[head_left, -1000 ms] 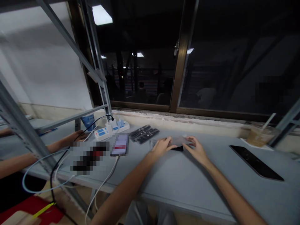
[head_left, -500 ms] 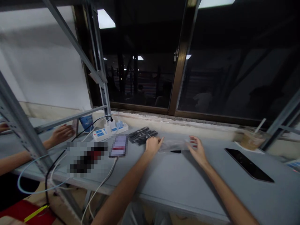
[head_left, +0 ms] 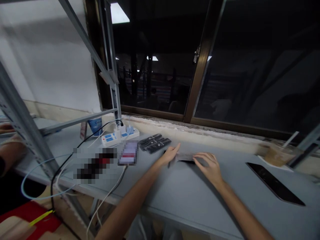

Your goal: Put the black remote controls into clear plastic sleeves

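While they lie flat, unclenched, the left hand [head_left: 171, 154] and right hand [head_left: 209, 165] pin a clear bag [head_left: 186, 156] smooth against the surface [head_left: 190, 195] from nine and three o'clock.

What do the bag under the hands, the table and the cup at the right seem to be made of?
Bag: probably thin clear plastic film; faintly glossy, and a dark item seems to show through it.
Table: smooth matte grey, perhaps painted metal or laminate; soft even sheen.
Cup: seemingly clear plastic; a brownish drink shows through its wall.
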Tool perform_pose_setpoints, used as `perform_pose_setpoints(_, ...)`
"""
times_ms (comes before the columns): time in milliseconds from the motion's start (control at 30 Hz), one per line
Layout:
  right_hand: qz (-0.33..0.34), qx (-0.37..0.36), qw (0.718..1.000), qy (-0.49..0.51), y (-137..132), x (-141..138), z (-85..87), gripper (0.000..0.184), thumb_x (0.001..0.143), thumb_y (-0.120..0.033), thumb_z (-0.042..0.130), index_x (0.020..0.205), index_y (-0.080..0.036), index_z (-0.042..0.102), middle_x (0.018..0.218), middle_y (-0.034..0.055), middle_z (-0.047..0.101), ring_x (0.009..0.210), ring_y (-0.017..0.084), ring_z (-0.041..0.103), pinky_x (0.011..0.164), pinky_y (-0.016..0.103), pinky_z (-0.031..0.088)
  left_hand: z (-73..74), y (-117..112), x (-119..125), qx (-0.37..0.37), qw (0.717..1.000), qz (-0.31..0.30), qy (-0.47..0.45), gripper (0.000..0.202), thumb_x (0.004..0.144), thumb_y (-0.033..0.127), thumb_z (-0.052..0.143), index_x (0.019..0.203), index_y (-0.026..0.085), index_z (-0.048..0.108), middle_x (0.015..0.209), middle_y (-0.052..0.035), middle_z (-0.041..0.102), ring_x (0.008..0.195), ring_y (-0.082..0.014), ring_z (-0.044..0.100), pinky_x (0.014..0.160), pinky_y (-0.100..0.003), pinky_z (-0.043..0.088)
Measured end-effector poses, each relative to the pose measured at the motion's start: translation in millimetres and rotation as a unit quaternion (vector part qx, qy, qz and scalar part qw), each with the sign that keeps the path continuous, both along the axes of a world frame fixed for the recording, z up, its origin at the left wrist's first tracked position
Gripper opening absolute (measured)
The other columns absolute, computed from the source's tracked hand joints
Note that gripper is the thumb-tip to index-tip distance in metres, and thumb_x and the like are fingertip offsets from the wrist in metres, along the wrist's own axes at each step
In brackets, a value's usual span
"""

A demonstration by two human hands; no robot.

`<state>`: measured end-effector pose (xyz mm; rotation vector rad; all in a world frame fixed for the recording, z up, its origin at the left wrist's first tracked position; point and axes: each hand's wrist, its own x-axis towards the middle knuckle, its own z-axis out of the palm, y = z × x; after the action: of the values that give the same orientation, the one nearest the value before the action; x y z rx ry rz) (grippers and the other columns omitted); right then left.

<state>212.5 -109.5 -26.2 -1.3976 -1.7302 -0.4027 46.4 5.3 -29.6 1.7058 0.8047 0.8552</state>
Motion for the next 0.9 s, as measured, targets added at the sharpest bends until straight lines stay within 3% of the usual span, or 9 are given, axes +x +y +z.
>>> perform_pose_setpoints(167,0.007,-0.01,1.0,-0.003,-2,2,0.7,0.029,0.071,-0.046,0.062,0.092,-0.025,0.064,0.096,0.0059,0.068,0.093,0.024,0.06,0.085,0.041,0.041,12.3,-11,-6,-0.086,0.995,-0.037,-0.038,0.062,0.073,0.074,0.031,0.053,0.017,0.045,0.048,0.0034,0.044,0.044,-0.0072,0.039,0.045,-0.021,0.029)
perform_pose_setpoints(333,0.071,-0.045,0.996,0.013,5,1,-8.0,0.019,0.081,-0.036,0.051,0.09,-0.025,0.065,0.089,0.004,0.069,0.084,0.021,0.062,0.078,0.036,0.046,13.2,-10,-7,-0.096,0.991,-0.089,-0.04,0.063,0.076,0.072,0.028,0.051,0.016,0.046,0.042,0.003,0.042,0.038,-0.0073,0.036,0.042,-0.022,0.027)
perform_pose_setpoints(433,0.053,-0.041,0.997,0.045,9,10,-11.7,0.023,0.084,-0.033,0.045,0.087,-0.025,0.066,0.085,0.0043,0.068,0.081,0.02,0.062,0.075,0.035,0.047,10.7,-1,-9,-0.103,0.994,-0.029,-0.023,0.062,0.081,0.067,0.026,0.056,0.015,0.051,0.044,0.0023,0.044,0.04,-0.0085,0.039,0.043,-0.022,0.028)
perform_pose_setpoints(500,0.018,-0.023,0.998,0.062,9,22,-12.4,0.025,0.083,-0.033,0.044,0.089,-0.024,0.066,0.09,0.0054,0.066,0.085,0.021,0.061,0.078,0.035,0.047,11.0,6,-13,-0.063,0.997,0.044,0.013,0.059,0.085,0.059,0.023,0.068,0.014,0.057,0.047,0.0016,0.047,0.044,-0.0101,0.045,0.045,-0.021,0.031)
perform_pose_setpoints(600,-0.088,0.02,0.992,0.087,6,44,-11.9,0.028,0.082,-0.034,0.043,0.089,-0.022,0.067,0.094,0.0075,0.063,0.085,0.021,0.06,0.078,0.035,0.046,13.2,14,-23,0.033,0.985,0.158,0.064,0.048,0.091,0.044,0.022,0.086,0.014,0.058,0.059,-0.0013,0.055,0.059,-0.0139,0.055,0.055,-0.023,0.039)
perform_pose_setpoints(667,-0.172,0.058,0.978,0.102,3,60,-11.6,0.03,0.081,-0.034,0.044,0.092,-0.019,0.068,0.096,0.0093,0.061,0.083,0.022,0.059,0.075,0.035,0.046,12.9,16,-31,0.075,0.973,0.207,0.075,0.035,0.09,0.035,0.029,0.091,0.015,0.058,0.073,-0.0047,0.061,0.08,-0.0175,0.058,0.07,-0.028,0.042)
perform_pose_setpoints(733,-0.244,0.102,0.959,0.105,-1,72,-12.4,0.033,0.081,-0.03,0.042,0.096,-0.016,0.067,0.097,0.0111,0.061,0.085,0.023,0.057,0.077,0.036,0.044,9.9,16,-37,0.134,0.95,0.253,0.123,0.023,0.087,0.028,0.038,0.093,0.017,0.057,0.092,-0.0076,0.062,0.1,-0.0214,0.052,0.085,-0.033,0.038)
perform_pose_setpoints(800,-0.288,0.098,0.948,0.091,-3,81,-15.7,0.034,0.081,-0.027,0.041,0.1,-0.017,0.067,0.102,0.0115,0.06,0.089,0.024,0.056,0.08,0.038,0.043,4.5,15,-40,0.207,0.908,0.292,0.218,0.021,0.084,0.023,0.044,0.099,0.019,0.057,0.108,-0.0088,0.058,0.11,-0.0235,0.046,0.093,-0.037,0.033)
perform_pose_setpoints(900,-0.312,-0.007,0.948,0.058,0,88,-26.0,0.035,0.079,-0.028,0.042,0.102,-0.018,0.066,0.106,0.0126,0.06,0.097,0.029,0.054,0.08,0.044,0.041,-3.4,14,-39,0.257,0.858,0.284,0.342,0.031,0.083,0.022,0.046,0.113,0.02,0.051,0.118,-0.0095,0.054,0.113,-0.0231,0.045,0.095,-0.036,0.032)
